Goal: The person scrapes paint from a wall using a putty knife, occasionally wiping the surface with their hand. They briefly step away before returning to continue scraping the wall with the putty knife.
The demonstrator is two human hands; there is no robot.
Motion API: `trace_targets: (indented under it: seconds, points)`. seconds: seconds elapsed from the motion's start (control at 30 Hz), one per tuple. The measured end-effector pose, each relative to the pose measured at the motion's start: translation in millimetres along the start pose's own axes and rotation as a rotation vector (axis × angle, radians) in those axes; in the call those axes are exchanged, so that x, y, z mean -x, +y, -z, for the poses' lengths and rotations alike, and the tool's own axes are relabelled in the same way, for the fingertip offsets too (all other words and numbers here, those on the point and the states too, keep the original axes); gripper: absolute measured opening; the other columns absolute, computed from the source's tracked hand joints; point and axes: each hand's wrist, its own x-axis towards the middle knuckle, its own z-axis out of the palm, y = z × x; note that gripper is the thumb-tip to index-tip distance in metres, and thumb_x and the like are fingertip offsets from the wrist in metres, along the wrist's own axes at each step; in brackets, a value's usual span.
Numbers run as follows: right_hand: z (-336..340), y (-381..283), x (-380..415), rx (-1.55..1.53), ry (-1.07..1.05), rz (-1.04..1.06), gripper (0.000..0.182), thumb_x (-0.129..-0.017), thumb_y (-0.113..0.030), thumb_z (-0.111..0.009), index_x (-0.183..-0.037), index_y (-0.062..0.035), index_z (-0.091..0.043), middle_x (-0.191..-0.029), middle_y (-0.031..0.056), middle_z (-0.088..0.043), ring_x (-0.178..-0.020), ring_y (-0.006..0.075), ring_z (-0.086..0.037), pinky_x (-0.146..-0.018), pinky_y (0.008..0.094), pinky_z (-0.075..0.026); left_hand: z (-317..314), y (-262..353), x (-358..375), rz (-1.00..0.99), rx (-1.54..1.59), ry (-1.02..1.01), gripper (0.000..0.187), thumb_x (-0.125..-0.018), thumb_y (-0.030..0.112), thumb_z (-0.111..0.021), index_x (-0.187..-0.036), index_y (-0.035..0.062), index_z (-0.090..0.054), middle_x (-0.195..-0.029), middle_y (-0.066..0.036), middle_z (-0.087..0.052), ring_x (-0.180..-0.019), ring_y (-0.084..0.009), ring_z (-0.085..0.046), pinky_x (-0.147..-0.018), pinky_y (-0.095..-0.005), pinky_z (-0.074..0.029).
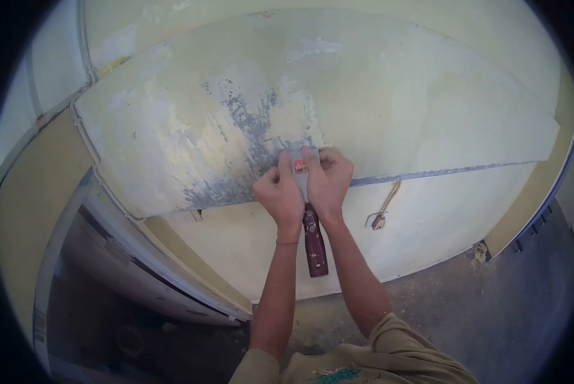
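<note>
A scraper [315, 243] with a dark red, paint-specked handle is in both hands, its handle hanging down toward me. My left hand [280, 195] is closed on the left side of the metal blade, thumb pressed on its face. From the right, my right hand [328, 185] grips the same blade, with a red label showing between the thumbs. The blade's far end is at the lower part of a pale painted surface [428, 109]; whether its edge touches is hard to tell. Around and left of the hands, that surface has scraped grey patches [248, 118].
Below the painted surface's rough lower edge [453, 171] is a cream wall with a cable and small fitting [379, 222]. A dark doorway [101, 275] opens at lower left. Debris lies on the grey floor [440, 307].
</note>
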Motion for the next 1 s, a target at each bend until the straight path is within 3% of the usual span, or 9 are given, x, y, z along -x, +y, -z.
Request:
trace_targets:
  seconds: [0.33, 0.4, 0.5, 0.67, 0.73, 0.8, 0.87, 0.93, 1.0]
  points:
    - [-10.5, -10.5, -6.6, -0.032, 0.007, 0.040, 0.032, -0.082, -0.014, -0.071, -0.061, 0.0062, -0.059, -0.052, 0.0116, -0.059, -0.048, 0.0110, -0.053, -0.046, 0.0322, -0.041, -0.5, 11.5, -11.7, -0.009, -0.065, 0.009, 0.047, -0.092, 0.029, -0.064, -0.069, -0.0124, -0.062, -0.050, -0.008, -0.050, -0.057, -0.0075, -0.042, -0.053, -0.0338, -0.039]
    - [-31.8, -42.9, -29.2, 0.001, -0.053, 0.236, 0.030, -0.083, -0.017, -0.070, -0.063, 0.0041, -0.061, -0.054, 0.0149, -0.060, -0.049, 0.0171, -0.058, -0.048, 0.0347, -0.043, -6.3, 40.8, -38.2, -0.219, 0.098, 0.104, 0.045, -0.091, 0.030, -0.065, -0.073, -0.0113, -0.065, -0.053, -0.010, -0.055, -0.056, -0.0077, -0.044, -0.055, -0.0340, -0.041]
    - [-41.0, -38.6, -37.7, 0.149, -0.020, 0.241, 0.029, -0.084, -0.019, -0.068, -0.066, 0.0025, -0.062, -0.056, 0.0152, -0.061, -0.052, 0.0202, -0.061, -0.051, 0.0357, -0.045, -3.7, 44.6, -49.5, -0.069, -0.086, 0.092, 0.043, -0.092, 0.031, -0.064, -0.079, -0.0098, -0.069, -0.062, -0.011, -0.064, -0.057, -0.0084, -0.049, -0.057, -0.0331, -0.044]
    - [57.2, 27.3, 86.4, 0.306, -0.338, -0.171, 0.025, -0.087, -0.021, -0.068, -0.086, 0.0036, -0.062, -0.074, 0.0147, -0.063, -0.070, 0.0187, -0.061, -0.065, 0.0342, -0.048, 49.5, -41.7, 44.6, 0.193, 0.054, 0.010, 0.046, -0.097, 0.030, -0.059, -0.075, -0.0092, -0.068, -0.063, -0.004, -0.060, -0.062, -0.0073, -0.051, -0.057, -0.0285, -0.044]
    - [97.9, 36.4, 137.6, 0.200, -0.537, -0.289, 0.031, -0.089, -0.023, -0.067, -0.101, 0.0042, -0.057, -0.082, 0.0140, -0.064, -0.073, 0.0203, -0.062, -0.069, 0.0328, -0.049, 64.7, -61.9, 60.1, 0.184, 0.112, 0.027, 0.046, -0.098, 0.029, -0.057, -0.072, -0.0084, -0.066, -0.061, -0.003, -0.057, -0.061, -0.0066, -0.049, -0.055, -0.0281, -0.043]
    - [123.2, 30.2, 169.2, -0.114, -0.640, -0.646, 0.032, -0.092, -0.018, -0.064, -0.114, 0.0022, -0.051, -0.085, 0.0123, -0.063, -0.069, 0.0178, -0.062, -0.061, 0.0306, -0.049, 75.9, -79.5, 68.1, 0.175, -0.028, -0.003, 0.050, -0.099, 0.028, -0.055, -0.063, -0.0061, -0.061, -0.057, -0.001, -0.054, -0.058, -0.0056, -0.046, -0.052, -0.0285, -0.039]
    - [132.7, 13.0, 179.0, -0.140, -0.635, -0.707, 0.034, -0.093, -0.015, -0.061, -0.119, 0.0009, -0.045, -0.085, 0.0122, -0.063, -0.065, 0.0163, -0.061, -0.055, 0.0294, -0.048, 77.9, -85.0, 68.4, 0.149, -0.046, 0.001, 0.050, -0.099, 0.027, -0.055, -0.061, -0.0045, -0.057, -0.053, 0.000, -0.049, -0.055, -0.0059, -0.044, -0.050, -0.0291, -0.037]
    - [134.9, 5.2, 181.8, -0.164, -0.626, -0.762, 0.037, -0.095, -0.013, -0.059, -0.124, -0.0004, -0.040, -0.085, 0.0121, -0.062, -0.061, 0.0148, -0.060, -0.049, 0.0283, -0.046, 81.5, -61.3, 68.5, 0.134, -0.082, -0.289, 0.038, -0.097, 0.022, -0.058, -0.068, -0.0036, -0.058, -0.053, -0.004, -0.050, -0.051, -0.0101, -0.047, -0.051, -0.0307, -0.040]
    - [130.5, 0.1, 171.7, -0.099, -0.550, -0.620, 0.039, -0.094, -0.011, -0.059, -0.127, -0.0038, -0.037, -0.081, 0.0106, -0.060, -0.051, 0.0149, -0.058, -0.041, 0.0265, -0.043, 80.7, -33.1, 75.6, 0.021, -0.137, -0.255, 0.030, -0.094, 0.018, -0.061, -0.072, -0.0022, -0.059, -0.057, -0.006, -0.053, -0.053, -0.0134, -0.050, -0.051, -0.0314, -0.041]
